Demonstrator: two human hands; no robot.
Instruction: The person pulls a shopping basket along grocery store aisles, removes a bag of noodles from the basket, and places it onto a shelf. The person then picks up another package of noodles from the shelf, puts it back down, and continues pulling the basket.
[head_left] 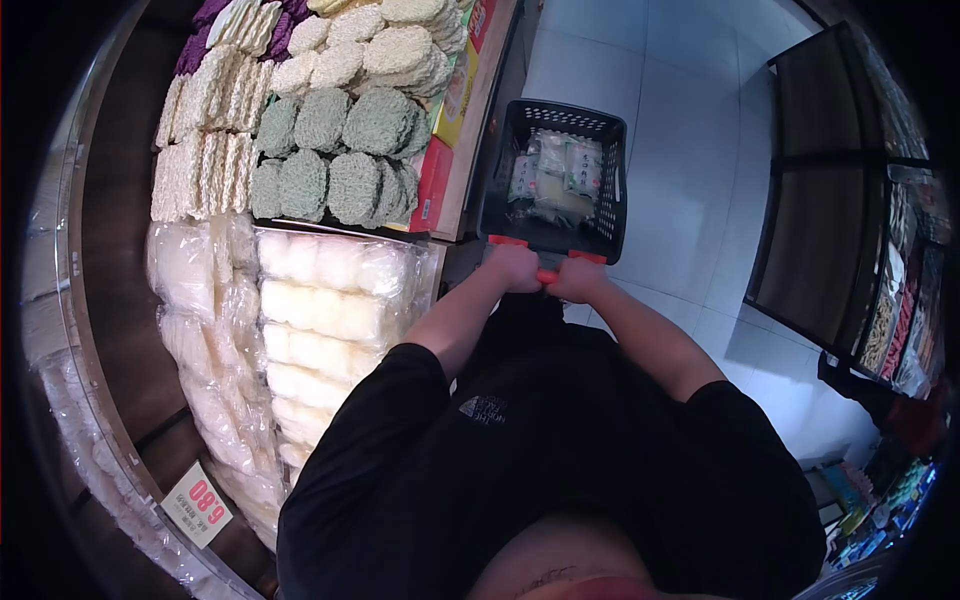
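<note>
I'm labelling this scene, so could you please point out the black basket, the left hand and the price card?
Black basket (568,117): head view, far wall.
Left hand (514,267): head view, back of hand.
Price card (198,506): head view, middle of its face.

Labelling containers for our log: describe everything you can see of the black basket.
The black basket looks like plastic, roughly rectangular and open-topped, with perforated walls. It sits upright ahead of the person, over the tiled floor and right of the display stand. Inside lie several clear packets with printed labels. At its near end is a red-orange handle, gripped by the left hand and right hand. Its underside and whatever supports it are hidden.
</note>
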